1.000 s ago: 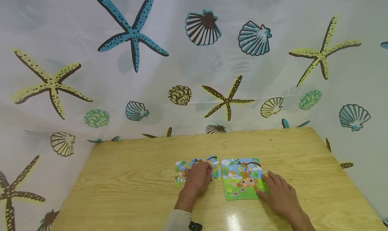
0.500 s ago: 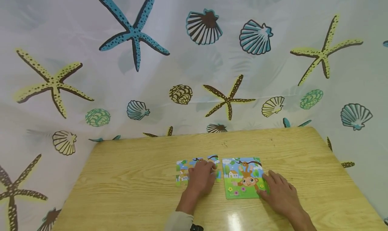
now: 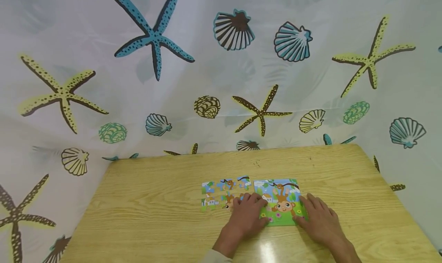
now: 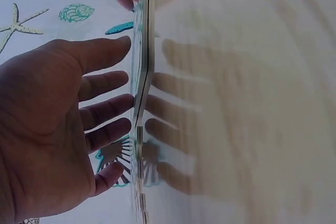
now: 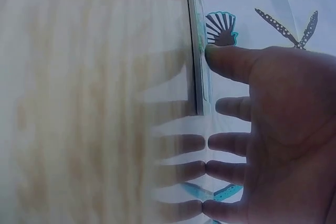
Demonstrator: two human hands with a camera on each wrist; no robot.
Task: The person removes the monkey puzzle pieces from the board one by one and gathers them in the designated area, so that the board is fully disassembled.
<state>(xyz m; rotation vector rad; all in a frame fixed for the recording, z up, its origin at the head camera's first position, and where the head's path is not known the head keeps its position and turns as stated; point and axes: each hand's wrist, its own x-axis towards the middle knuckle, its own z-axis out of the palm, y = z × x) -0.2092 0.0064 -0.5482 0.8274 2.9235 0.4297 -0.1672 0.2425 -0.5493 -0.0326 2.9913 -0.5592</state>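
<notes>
A square puzzle board (image 3: 284, 196) with a monkey picture lies on the table, and several puzzle pieces (image 3: 208, 202) form a matching, gapped picture to its left. My left hand (image 3: 246, 216) is at the board's lower left, its fingers over the left edge and nearby pieces. In the left wrist view its fingers are spread and nearly straight, with fingertips at the board's edge. At the board's right edge, my right hand (image 3: 321, 220) rests with its thumb on the board. The right wrist view has its other fingers (image 5: 226, 172) straight, down on the tabletop.
The wooden table (image 3: 148, 217) has a light grain and some small dark marks near its back. Behind and at both sides hangs a white curtain (image 3: 193, 75) printed with starfish and shells.
My left hand has moved right, from the loose pieces to the left side of the monkey board, uncovering more pieces. My right hand stays at the board's right edge.
</notes>
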